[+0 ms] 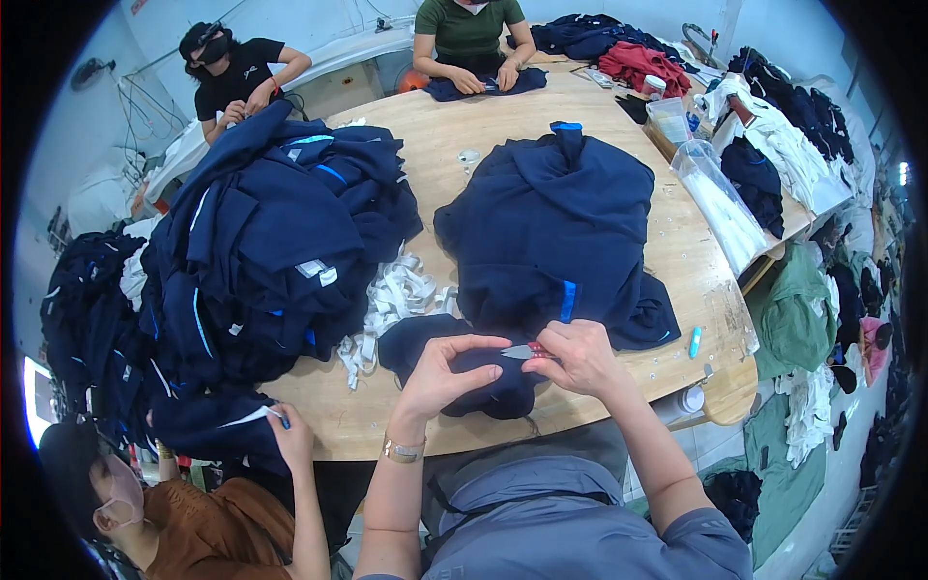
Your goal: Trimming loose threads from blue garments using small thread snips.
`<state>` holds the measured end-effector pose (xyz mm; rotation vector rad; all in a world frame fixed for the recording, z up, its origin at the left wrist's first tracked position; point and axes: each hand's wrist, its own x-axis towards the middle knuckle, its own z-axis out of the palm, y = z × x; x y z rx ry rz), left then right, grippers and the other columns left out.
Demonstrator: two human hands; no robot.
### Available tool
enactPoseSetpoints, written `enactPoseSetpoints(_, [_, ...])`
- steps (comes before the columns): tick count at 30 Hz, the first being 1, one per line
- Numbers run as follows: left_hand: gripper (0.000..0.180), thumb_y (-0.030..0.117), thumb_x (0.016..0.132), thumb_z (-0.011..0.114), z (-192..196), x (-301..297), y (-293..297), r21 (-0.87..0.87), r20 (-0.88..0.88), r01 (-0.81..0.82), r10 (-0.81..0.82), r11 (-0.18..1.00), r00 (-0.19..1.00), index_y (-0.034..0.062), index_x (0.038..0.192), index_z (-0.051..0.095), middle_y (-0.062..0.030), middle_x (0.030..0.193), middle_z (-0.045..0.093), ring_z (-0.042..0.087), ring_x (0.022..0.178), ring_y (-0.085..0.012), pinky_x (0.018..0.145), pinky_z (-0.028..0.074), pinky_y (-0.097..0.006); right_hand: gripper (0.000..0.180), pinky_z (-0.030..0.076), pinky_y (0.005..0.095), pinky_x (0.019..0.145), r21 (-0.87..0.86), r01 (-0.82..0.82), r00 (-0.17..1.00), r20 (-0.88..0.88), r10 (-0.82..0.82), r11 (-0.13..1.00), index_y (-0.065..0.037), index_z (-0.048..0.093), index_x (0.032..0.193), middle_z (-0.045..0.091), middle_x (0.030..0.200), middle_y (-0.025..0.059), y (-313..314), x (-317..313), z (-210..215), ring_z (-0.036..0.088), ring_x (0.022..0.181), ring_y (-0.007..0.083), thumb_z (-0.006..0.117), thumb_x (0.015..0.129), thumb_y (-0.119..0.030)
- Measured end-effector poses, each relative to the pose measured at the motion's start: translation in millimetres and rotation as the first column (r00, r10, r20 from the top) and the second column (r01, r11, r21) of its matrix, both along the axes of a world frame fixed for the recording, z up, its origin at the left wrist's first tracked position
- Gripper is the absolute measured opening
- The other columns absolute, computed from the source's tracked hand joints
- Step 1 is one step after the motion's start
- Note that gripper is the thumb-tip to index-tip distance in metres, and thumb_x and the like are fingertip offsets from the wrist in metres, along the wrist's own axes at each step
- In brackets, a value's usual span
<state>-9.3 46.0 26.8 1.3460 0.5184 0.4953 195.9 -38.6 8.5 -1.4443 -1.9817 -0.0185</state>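
My right hand (580,358) is closed round red-handled thread snips (522,352), whose pointed blades face left. Facing the blade tips is my left hand (447,375), its thumb and forefinger curved and apart, with no held thing visible between them. Any thin thread there is too small to make out. Both hands are over navy fabric (411,338) near the table's front edge. Just beyond them a heap of navy garments (551,222) shows a bright blue strip low on its front.
A taller navy garment pile (280,213) stands left, with white tape strips (401,290) beside it on the wooden table (425,159). A light-blue marker-like stick (695,342) lies right. Co-workers sit lower left and across the table. Clear plastic bags (720,198) rest at the right edge.
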Motion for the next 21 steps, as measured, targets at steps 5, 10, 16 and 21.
enactPoseSetpoints(5, [0.029,0.002,0.075,0.067,4.3,0.6,0.4,0.035,-0.049,0.004,-0.002,0.999,0.999,-0.0017,0.103,0.064,-0.005,0.093,0.065,0.058,0.081,-0.0064,0.075,0.046,-0.02,0.033,0.039,0.033,0.05,-0.022,-0.025,1.0,0.002,0.025,0.999,-0.009,0.053,0.067,0.051,0.062,0.0048,2.7,-3.0,3.4,0.052,0.053,0.0236,0.067,0.072,-0.039])
enactPoseSetpoints(10, [0.029,0.003,0.074,0.067,1.9,0.3,6.1,0.178,-0.038,-0.005,0.012,0.984,0.999,-0.0012,0.103,0.064,-0.0048,0.092,0.065,0.058,0.084,-0.0085,0.077,0.046,-0.022,0.029,0.037,0.0326,0.047,0.033,0.064,0.958,-0.283,-0.052,0.997,-0.005,0.054,0.07,0.054,0.063,0.0073,5.2,1.1,-13.1,0.05,0.051,0.0258,0.064,0.079,-0.031])
enactPoseSetpoints(16, [0.025,0.02,0.077,0.069,-27.2,3.4,38.2,0.965,0.164,-0.26,0.767,0.004,0.62,0.002,0.093,0.063,-0.0129,0.08,0.065,0.061,0.072,-0.0183,0.064,0.046,-0.03,0.03,0.026,0.0219,0.047,-0.387,0.068,0.285,-0.876,-0.389,0.92,-0.005,0.049,0.074,0.033,0.058,-0.007,13.6,4.5,-79.5,0.03,0.056,0.0023,0.056,0.09,-0.03])
enactPoseSetpoints(21, [0.04,0.035,0.087,0.059,-52.9,-27.5,14.1,0.392,-0.383,-0.411,0.552,0.823,0.741,0.0001,0.068,0.063,-0.0057,0.051,0.057,0.054,0.046,-0.0101,0.044,0.039,-0.023,0.036,0.029,0.0235,0.046,-0.503,0.089,0.326,-0.801,-0.502,0.86,-0.007,0.044,0.071,0.036,0.056,-0.0051,7.1,-9.7,-114.9,0.034,0.052,0.0047,0.066,0.082,-0.033])
